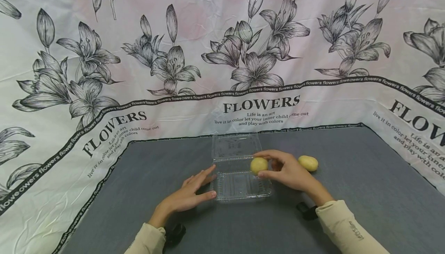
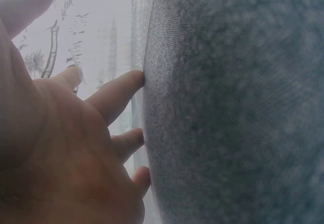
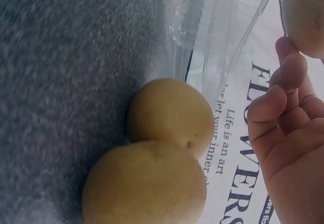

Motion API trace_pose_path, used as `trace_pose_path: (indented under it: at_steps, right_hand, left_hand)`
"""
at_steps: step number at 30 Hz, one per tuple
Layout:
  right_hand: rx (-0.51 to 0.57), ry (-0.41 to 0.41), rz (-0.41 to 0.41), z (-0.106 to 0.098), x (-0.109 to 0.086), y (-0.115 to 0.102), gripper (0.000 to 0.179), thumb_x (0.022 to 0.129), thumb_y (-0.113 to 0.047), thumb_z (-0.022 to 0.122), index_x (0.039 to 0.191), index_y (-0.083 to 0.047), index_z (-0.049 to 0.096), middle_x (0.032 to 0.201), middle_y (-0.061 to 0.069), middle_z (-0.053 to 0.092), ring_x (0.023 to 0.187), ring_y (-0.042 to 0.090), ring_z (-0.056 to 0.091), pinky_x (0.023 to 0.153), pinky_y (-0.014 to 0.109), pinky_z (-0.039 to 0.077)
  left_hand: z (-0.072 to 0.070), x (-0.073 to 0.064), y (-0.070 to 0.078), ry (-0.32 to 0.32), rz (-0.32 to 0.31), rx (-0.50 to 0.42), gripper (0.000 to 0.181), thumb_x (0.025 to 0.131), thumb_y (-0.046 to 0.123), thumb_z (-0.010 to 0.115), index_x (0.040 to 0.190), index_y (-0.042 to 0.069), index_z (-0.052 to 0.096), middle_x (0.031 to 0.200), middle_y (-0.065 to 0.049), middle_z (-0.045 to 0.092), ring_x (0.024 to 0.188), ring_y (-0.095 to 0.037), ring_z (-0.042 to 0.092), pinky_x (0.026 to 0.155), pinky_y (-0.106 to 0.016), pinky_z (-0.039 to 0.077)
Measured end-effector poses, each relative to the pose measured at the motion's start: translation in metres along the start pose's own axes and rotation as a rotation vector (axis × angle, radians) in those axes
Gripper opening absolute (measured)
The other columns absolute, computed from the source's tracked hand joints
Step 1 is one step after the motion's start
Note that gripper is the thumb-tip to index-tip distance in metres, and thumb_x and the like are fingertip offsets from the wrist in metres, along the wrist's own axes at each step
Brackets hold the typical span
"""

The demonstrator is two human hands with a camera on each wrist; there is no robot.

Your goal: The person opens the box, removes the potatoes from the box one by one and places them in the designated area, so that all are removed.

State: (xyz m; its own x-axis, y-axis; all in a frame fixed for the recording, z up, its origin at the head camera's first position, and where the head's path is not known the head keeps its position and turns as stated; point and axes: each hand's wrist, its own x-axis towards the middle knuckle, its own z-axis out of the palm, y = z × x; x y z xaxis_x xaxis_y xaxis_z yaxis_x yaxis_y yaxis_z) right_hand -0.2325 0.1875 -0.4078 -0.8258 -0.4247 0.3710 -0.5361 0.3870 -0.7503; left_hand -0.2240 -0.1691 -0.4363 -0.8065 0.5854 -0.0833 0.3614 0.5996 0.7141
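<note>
My right hand (image 1: 290,171) pinches a yellow potato (image 1: 259,165) between thumb and fingers, above the right part of a clear plastic clamshell box (image 1: 233,186). The right wrist view shows this held potato (image 3: 305,16) at its top right corner, partly cut off. The box lies open, its lid (image 1: 236,145) folded back toward the cloth. Fingers spread, my left hand (image 1: 189,192) is at the box's left side; in the left wrist view its fingertips (image 2: 135,77) meet the clear wall.
Right of my right hand lie two more potatoes, touching: a nearer one (image 3: 147,183) and a farther one (image 3: 169,115). They overlap in the head view. A white flower-printed cloth (image 1: 187,118) borders the grey tabletop (image 1: 156,169) at the back and sides.
</note>
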Motion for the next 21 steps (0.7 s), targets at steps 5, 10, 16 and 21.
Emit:
trace_pose_path:
  at_steps: [5,10,16,21]
  right_hand:
    - [0.009,0.016,-0.019,-0.004,-0.002,0.004,0.051,0.085,-0.018,0.084,0.133,-0.013,0.067,0.102,0.003,0.069,0.062,0.008,0.051,0.054,0.024,0.045]
    - [0.017,0.034,-0.029,-0.009,-0.005,0.006,0.05,0.085,-0.014,0.084,0.132,-0.009,0.067,0.099,0.005,0.069,0.059,0.007,0.049,0.051,0.023,0.045]
    - [0.01,0.068,-0.011,-0.015,-0.01,0.007,0.05,0.085,-0.011,0.083,0.131,-0.006,0.066,0.099,0.008,0.07,0.058,0.007,0.049,0.052,0.024,0.046]
    - [-0.008,0.098,0.01,-0.021,-0.016,0.01,0.05,0.084,-0.01,0.084,0.131,-0.008,0.067,0.105,0.01,0.072,0.063,0.007,0.052,0.057,0.024,0.047]
  left_hand:
    - [0.0,0.0,0.0,-0.001,0.002,-0.002,0.08,0.103,0.047,0.056,0.166,0.031,0.008,0.165,-0.001,0.037,0.161,-0.035,0.0,0.122,-0.068,-0.004]
    - [0.0,0.001,-0.001,0.002,0.005,-0.009,0.08,0.103,0.047,0.056,0.166,0.032,0.009,0.164,0.0,0.037,0.161,-0.035,0.0,0.122,-0.068,-0.004]
    - [0.0,0.0,-0.002,0.002,0.006,-0.008,0.08,0.103,0.048,0.056,0.166,0.031,0.009,0.165,-0.001,0.037,0.161,-0.035,0.0,0.122,-0.068,-0.004]
    - [0.001,0.0,-0.002,0.001,0.004,-0.003,0.081,0.103,0.05,0.056,0.166,0.031,0.009,0.164,0.0,0.037,0.161,-0.035,-0.001,0.122,-0.068,-0.004]
